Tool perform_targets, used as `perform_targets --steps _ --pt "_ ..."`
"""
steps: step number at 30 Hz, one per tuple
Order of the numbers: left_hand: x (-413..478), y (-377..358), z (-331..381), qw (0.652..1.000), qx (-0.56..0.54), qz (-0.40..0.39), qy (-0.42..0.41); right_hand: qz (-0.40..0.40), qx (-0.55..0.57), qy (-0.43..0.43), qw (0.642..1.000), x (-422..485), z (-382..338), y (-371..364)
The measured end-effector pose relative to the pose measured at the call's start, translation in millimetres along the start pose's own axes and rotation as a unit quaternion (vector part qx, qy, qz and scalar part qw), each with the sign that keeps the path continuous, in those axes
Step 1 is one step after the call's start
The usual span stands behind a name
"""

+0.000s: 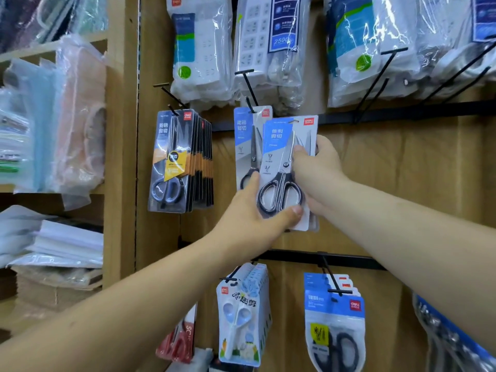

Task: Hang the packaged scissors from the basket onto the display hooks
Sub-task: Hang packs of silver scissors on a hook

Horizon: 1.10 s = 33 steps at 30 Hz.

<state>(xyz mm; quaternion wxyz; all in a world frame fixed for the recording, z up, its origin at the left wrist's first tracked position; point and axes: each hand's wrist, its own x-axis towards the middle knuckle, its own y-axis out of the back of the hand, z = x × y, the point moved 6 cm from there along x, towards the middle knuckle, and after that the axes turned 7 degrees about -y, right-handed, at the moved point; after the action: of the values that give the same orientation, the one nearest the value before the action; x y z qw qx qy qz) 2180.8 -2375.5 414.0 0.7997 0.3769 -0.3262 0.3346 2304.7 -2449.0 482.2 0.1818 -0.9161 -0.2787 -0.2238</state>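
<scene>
Left forearm (pixel 120 312) and right forearm (pixel 429 237) rise from the lower corners and meet at the pack (pixel 277 142), which stands in front of the board (pixel 389 170), between the upper rail (pixel 389 118) and the lower rail (pixel 295 257). The left hand (pixel 249 210) grips its bottom end, thumb across the front below the handles, fingers behind. The right hand (pixel 324 165) pinches the right edge at blade height, fingertips on the front. A second card edge shows behind, so the hands may hold 2.

The pack's long axis is near upright, hang hole uppermost. The hook (pixel 250 104) lies up and left of that hole, tip toward the camera, with 1 hung pack (pixel 243 135) on it, partly covered by the held one. The left hand is nearer the hook. The move seems to call for a lift up and left, out past the tip, then a push back.

Room is tight above, where bagged power strips (pixel 268 49) hang low. Black packs (pixel 171 162) stand to the left, and the board to the right is bare.
</scene>
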Motion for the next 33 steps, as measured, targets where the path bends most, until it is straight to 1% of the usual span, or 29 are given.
perform_targets --steps 2,6,9,11,13,15,20,23,26,33 --pt "1 2 -3 1.0 -0.017 0.013 0.012 -0.008 0.005 -0.012 1.0 -5 -2 -4" --pt "1 10 -12 0.995 -0.067 0.046 0.049 -0.054 0.061 -0.054 0.995 -13 -8 -4" --pt "2 13 -13 0.991 -0.097 0.065 0.067 -0.083 0.05 -0.062 0.993 -20 -4 -2" --pt "3 12 -11 0.99 -0.098 0.065 0.071 -0.094 0.035 -0.05 0.994 -24 0 -5" --pt "3 10 -7 0.993 -0.085 0.061 0.055 -0.086 0.025 -0.037 0.995 -23 3 -6" --pt "4 11 -7 0.996 -0.047 0.068 0.034 -0.072 0.018 -0.023 0.997 -21 3 -4" --pt "10 19 -12 0.997 0.009 0.074 0.026 -0.063 -0.015 0.015 0.998 -19 -6 4" --pt "9 31 -8 0.994 0.036 0.1 0.024 -0.04 -0.034 0.031 0.998 -16 -9 13" --pt "15 45 -7 0.99 0.046 0.129 0.028 -0.016 -0.031 0.027 0.999 -15 -11 21" --pt "46 51 -22 0.991 0.086 0.079 0.07 -0.011 -0.035 0.02 0.999 -15 -14 24"
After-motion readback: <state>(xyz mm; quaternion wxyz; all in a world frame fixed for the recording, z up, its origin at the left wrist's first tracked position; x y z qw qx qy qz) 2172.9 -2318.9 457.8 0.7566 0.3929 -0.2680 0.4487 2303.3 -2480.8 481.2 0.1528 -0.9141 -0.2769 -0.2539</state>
